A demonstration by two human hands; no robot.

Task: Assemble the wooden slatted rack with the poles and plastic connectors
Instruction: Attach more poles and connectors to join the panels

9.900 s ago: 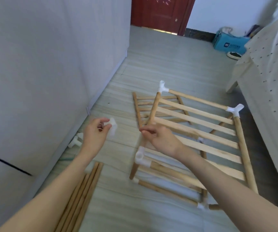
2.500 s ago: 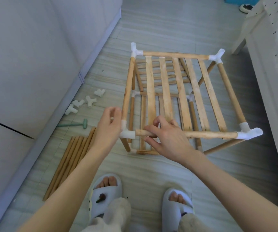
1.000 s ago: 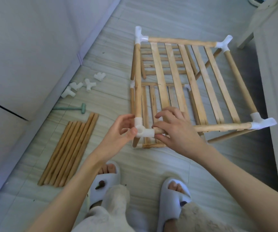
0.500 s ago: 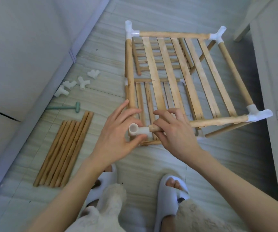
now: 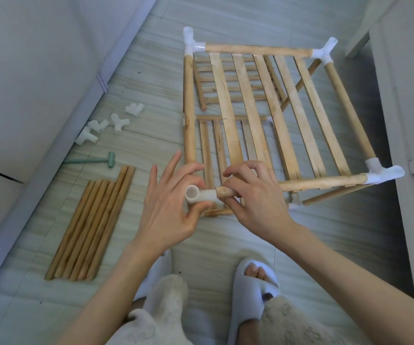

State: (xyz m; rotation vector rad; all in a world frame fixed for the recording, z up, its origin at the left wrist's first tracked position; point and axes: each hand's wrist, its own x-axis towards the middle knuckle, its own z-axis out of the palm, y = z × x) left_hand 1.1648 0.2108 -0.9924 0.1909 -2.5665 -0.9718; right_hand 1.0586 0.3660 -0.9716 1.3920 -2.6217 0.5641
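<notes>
- Rack (image 5: 263, 115): partly built and standing on the floor (image 5: 226, 21), slatted top tier facing up, with a lower slatted tier showing beneath it. White connectors are sitting at both far corners and the near right corner.
- Near-left corner connector (image 5: 198, 195): the left hand (image 5: 168, 207) is pinching it between thumb and forefinger, the remaining fingers splayed wide. One open socket is facing up.
- Front pole (image 5: 320, 183): the right hand (image 5: 253, 195) is curling its grip around the left end, right at the connector's mouth. The far end is sitting in the near right connector (image 5: 380, 173).
- Left side pole (image 5: 188, 108): its near end is disappearing behind the left hand; whether it is seated in the connector cannot be told.
- Risk, likely: pushing the pole in at an angle could be jamming it part-way, leaving a loose corner.
- Risk, likely: pressing hard sideways could be working the pole out of the near right connector, or racking the frame.
- Risk, likely: a two-finger hold on smooth plastic could be letting the connector twist, so its sockets miss the side pole and the leg below.
- Spare poles (image 5: 91, 227): lying bundled on the floor, left of the feet.
- Spare connectors (image 5: 106, 123): lying by the wall, well apart from the rack.
- Small green mallet (image 5: 96, 160): lying between connectors and poles, untouched.
</notes>
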